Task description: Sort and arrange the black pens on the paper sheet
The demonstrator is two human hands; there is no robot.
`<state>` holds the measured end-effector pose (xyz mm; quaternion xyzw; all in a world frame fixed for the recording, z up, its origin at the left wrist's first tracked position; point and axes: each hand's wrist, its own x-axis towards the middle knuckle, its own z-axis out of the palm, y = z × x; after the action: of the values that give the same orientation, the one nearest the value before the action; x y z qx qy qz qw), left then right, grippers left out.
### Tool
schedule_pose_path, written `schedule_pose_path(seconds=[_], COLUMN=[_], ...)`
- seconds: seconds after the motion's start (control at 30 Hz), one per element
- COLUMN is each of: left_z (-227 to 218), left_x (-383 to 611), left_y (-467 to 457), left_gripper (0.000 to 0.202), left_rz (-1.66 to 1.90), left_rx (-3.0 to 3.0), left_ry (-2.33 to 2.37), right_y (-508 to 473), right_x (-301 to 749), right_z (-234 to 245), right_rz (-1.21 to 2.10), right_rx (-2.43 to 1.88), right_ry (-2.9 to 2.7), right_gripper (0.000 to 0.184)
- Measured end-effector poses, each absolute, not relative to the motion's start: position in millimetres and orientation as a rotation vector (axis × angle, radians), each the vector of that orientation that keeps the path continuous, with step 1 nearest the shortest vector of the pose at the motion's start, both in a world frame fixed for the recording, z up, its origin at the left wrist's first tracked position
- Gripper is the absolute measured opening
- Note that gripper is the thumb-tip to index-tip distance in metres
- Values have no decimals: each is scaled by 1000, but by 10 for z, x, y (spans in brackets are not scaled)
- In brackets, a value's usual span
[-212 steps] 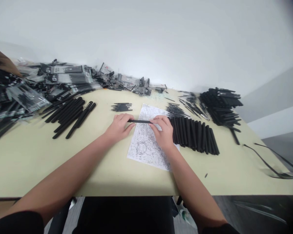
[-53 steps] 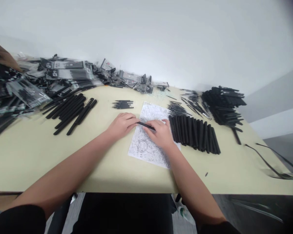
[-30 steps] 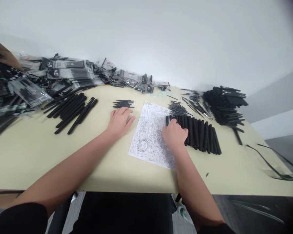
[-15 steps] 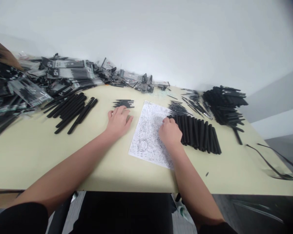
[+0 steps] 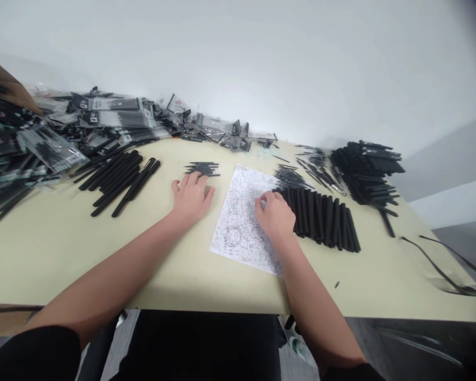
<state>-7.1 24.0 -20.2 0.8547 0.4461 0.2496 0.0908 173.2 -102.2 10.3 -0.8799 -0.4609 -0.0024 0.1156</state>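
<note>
Left hand (image 5: 192,198) spread, right hand (image 5: 275,216) released, cream table (image 5: 182,280) below, white wall (image 5: 262,63) behind.

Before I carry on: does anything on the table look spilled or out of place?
Yes, two things. A small dark piece lies alone in front of the row of black pens, apart from everything else. Pale greenish bits are strewn loose beside the packets, looking spilled.

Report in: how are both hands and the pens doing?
Left hand spread by thin rods. Right hand half curled over paper, partly hiding pen row. Glasses off to the right.
</note>
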Motion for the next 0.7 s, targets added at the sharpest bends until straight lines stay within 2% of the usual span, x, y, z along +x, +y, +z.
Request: schedule_pose_path(seconds=[0.33,0.57,0.7], left_z=[13,61,61], left_x=[-235,-607,-758], left_y=[378,708,848], left_gripper=[52,84,102], left_rz=[588,406,227], left_rx=[2451,2114,1910], left_ry=[1899,2309,2381], right_y=[-1023,-1022,-1027], right_x=[1715,1706,1708], right_z=[89,109,94], right_rz=[5,56,48], right_rx=[-2550,-2541,-2528], right_ry=[-1359,-1342,-1347], right_gripper=[25,26,26])
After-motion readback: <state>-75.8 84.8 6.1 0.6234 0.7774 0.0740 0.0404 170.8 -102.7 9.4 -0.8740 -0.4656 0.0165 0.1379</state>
